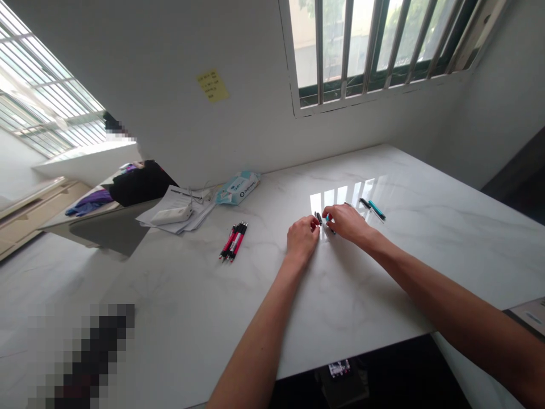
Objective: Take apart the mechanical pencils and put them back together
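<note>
My left hand (pixel 302 237) and my right hand (pixel 346 222) meet near the middle of a white marble table (pixel 183 318), fingers curled. A small black pen part (pixel 319 218) stands at my left fingertips. A dark pen with a teal section (pixel 328 222) sits under my right fingertips; the fingers hide most of it. Beyond my right hand lie a teal pen (pixel 377 209) and a black pen piece (pixel 365 203). Left of my hands rests a bundle of red-and-black pens (pixel 234 241).
Loose papers (pixel 179 215) with a white box (pixel 171 215) and a blue-and-white wipes packet (pixel 237 188) lie along the table's far edge. A wall with a yellow sticky note (pixel 212 86) and a barred window (pixel 374 48) stands behind. A blurred dark object (pixel 80 355) lies at lower left.
</note>
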`<state>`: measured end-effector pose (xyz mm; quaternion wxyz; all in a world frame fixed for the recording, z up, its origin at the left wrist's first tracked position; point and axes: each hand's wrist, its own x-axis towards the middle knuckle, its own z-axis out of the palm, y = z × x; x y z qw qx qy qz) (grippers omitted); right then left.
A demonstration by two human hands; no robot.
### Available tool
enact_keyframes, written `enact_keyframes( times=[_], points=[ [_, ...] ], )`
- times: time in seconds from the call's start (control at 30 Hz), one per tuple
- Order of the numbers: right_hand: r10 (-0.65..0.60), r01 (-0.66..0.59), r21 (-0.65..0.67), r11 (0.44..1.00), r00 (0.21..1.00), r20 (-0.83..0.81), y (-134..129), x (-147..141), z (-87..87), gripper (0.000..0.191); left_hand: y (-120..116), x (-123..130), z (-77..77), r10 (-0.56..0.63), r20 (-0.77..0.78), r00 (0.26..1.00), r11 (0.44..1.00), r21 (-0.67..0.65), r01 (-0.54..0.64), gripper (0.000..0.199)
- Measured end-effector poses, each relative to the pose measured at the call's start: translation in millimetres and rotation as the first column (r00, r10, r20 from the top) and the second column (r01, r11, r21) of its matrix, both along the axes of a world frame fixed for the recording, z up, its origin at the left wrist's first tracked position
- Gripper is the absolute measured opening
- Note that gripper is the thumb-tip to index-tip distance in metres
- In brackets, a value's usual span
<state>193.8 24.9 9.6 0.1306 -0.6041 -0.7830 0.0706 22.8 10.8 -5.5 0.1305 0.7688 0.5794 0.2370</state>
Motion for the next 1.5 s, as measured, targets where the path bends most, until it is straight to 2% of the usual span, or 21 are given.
enact_keyframes(
  times=[0.3,0.47,0.83,1.07,1.23,1.37,1.5],
  points=[
    [0.018,-0.017,0.029,0.999,0.999,-0.041,1.9,-2.6,-4.4,0.03,-0.7,-0.9,-2.4,-0.01,0.078,0.997,1.0,0.012,0.01,0.012],
    [0.025,-0.016,0.082,0.996,0.994,-0.107,3.1,-2.6,-3.4,0.026,-4.9,-6.1,1.5,0.009,0.012,1.0,1.0,-0.007,-0.008,0.011],
    [-0.041,0.041,0.009,0.999,0.999,-0.017,-4.5,1.8,11.9,0.03,-7.1,-6.7,1.3,0.017,-0.041,0.999,1.0,-0.005,-0.018,0.012],
    [-0.023,0.023,-0.006,1.0,1.0,-0.005,-3.6,-0.6,8.3,0.025,-7.1,-6.4,0.2,-0.017,-0.037,0.999,1.0,-0.014,0.017,0.016],
    [-0.001,0.005,0.065,0.998,0.998,-0.058,-3.2,-0.8,6.4,0.02,-4.7,-8.5,-1.7,-0.017,0.014,1.0,1.0,-0.001,0.017,0.016],
    [0.03,-0.022,0.12,0.993,0.997,-0.068,-5.0,-3.7,5.1,0.017,5.0,-29.7,6.1,0.068,0.0,0.998,0.998,0.016,-0.068,0.019],
    [0.073,-0.062,0.159,0.985,0.995,-0.061,-6.3,-6.7,2.6,0.018,17.1,-81.3,19.0,0.235,-0.186,0.954,0.97,0.109,-0.218,0.019]
  ],
)
